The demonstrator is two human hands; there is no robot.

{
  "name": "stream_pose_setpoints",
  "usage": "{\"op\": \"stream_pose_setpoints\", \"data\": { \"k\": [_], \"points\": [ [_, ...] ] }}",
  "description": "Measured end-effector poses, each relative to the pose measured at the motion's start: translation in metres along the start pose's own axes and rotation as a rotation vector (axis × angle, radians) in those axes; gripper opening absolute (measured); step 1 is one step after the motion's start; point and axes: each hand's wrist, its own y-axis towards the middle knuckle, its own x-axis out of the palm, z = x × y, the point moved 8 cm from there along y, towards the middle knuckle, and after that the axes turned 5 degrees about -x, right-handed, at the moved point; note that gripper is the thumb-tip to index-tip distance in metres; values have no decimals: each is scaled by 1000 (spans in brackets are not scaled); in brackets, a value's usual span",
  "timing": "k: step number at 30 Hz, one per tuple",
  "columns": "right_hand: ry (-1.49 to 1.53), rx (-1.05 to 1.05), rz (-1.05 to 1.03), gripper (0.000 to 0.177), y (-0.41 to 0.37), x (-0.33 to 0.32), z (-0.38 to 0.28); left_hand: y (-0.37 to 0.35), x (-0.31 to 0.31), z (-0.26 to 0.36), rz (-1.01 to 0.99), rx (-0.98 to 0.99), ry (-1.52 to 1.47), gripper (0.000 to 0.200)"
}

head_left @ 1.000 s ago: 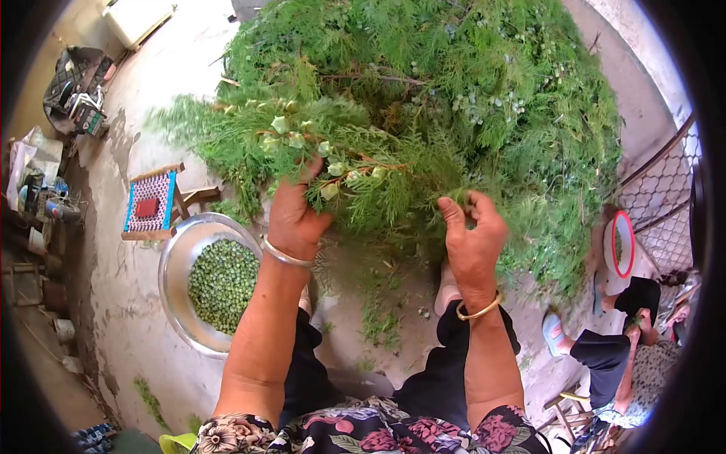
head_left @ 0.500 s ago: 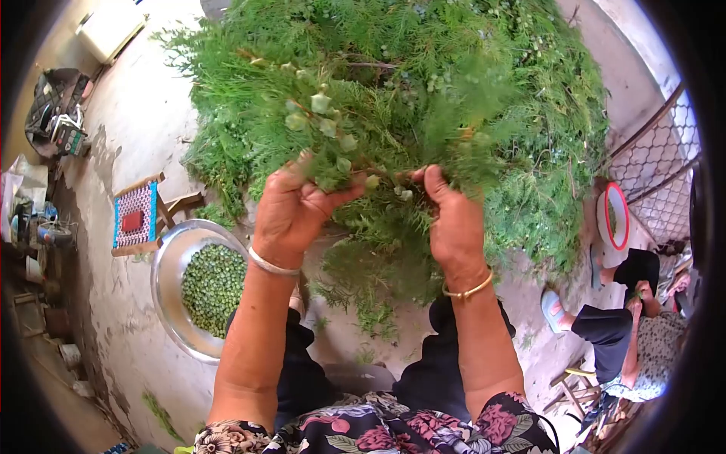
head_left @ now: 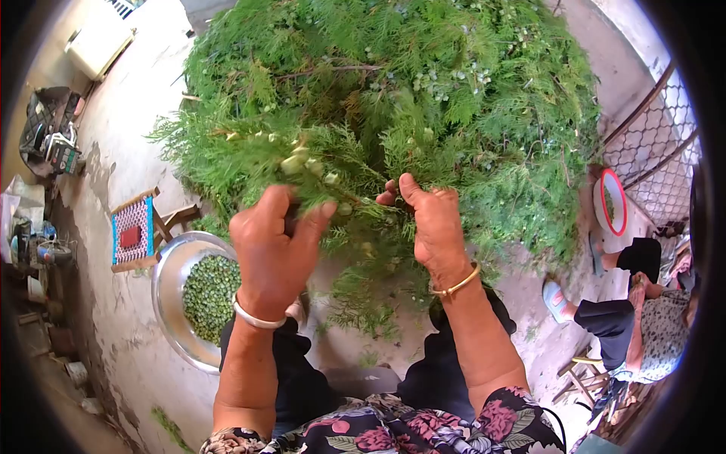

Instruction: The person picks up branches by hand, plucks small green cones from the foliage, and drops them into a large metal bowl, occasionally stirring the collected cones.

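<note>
- Gripping a cone-bearing branch in the left hand, fist clenched round the stem, held up in front of the body against the near edge of the heap of cut greenery.
- Grasping the same branch's foliage with the right hand, fingers curled in, thumb raised; no telling the contents of the pinch among the leaves.
- Best to keep the left fist firm and steady on the stem, freeing the right for fine work among the pale cones.
- Better to pinch each cone at its base and twist rather than tear, sparing the spray and the fingers.
- Worth turning the branch a little at a time to bring hidden cones to the near side.
- Sensible to work close above the metal bowl at near left, part-filled with green cones, to avoid scattering loose pieces.
- Underfoot, a rough, stained concrete floor, littered with green scraps.
- Just left of the bowl, a small woven stool; farther left, bags and pots along the wall; at far left, a white box.
- At right, a seated person in dark trousers, with a red-rimmed basin beyond them and wire fencing behind.
</note>
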Motion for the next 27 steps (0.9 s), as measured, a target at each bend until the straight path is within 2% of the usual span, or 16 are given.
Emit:
{"op": "stream_pose_setpoints", "data": {
  "k": [1, 3, 5, 7, 8, 9, 10, 11, 13, 14, 16, 20, 22, 23, 25, 27],
  "points": [
    [-2, 11, -8, 12, -1, 2, 1, -3, 5, 1, 3, -11, 6, 22],
    [-13, -29, -23, 13, -2, 4, -3, -5, -7, -2, 233, 67, -376, 18],
    [5, -47, -27, 11, -1, 6, -2, -6, -5, -9, 278, 113, -358, 21],
    [-78, -285, -7, 11, -4, 11, -24, -8, -7, 2, 336, 230, -124, 21],
    [-79, -287, -11, 11, -1, 5, -23, -10, -6, 2, 318, 218, -112, 21],
    [-310, -432, -111, 11, 1, 3, -28, -11, -5, 3, 323, 220, -110, 21],
    [-540, -574, -210, 12, -3, 12, -35, -13, -2, 4, 294, 241, -202, 21],
    [-535, -573, -214, 12, -4, 13, -34, -14, 0, 6, 263, 258, -293, 20],
    [-626, -770, -233, 17, -16, 24, -50, -12, 3, 9, 256, 256, -325, 22],
    [-625, -768, -239, 17, -17, 26, -52, -9, 6, 3, 224, 172, -423, 23],
    [-929, -1101, -217, 34, -34, 39, -65, -6, 8, -6, 235, 105, -606, 22],
    [-1112, -1140, -306, 35, -37, 45, -57, -3, -2, -2, 324, 222, -347, 34],
    [-1242, -1182, -374, 33, -41, 54, -49, -2, 16, 16, 109, 354, -137, 39],
    [-1242, -1184, -377, 33, -43, 56, -47, -3, 18, 14, 112, 353, -138, 39],
    [-1319, -1116, -399, 29, -41, 58, -40, -1, 42, -3, -87, 226, -39, 44],
    [-1327, -1078, -415, 27, -41, 58, -38, -2, 46, -6, -77, 226, 53, 48]
  ]
}}
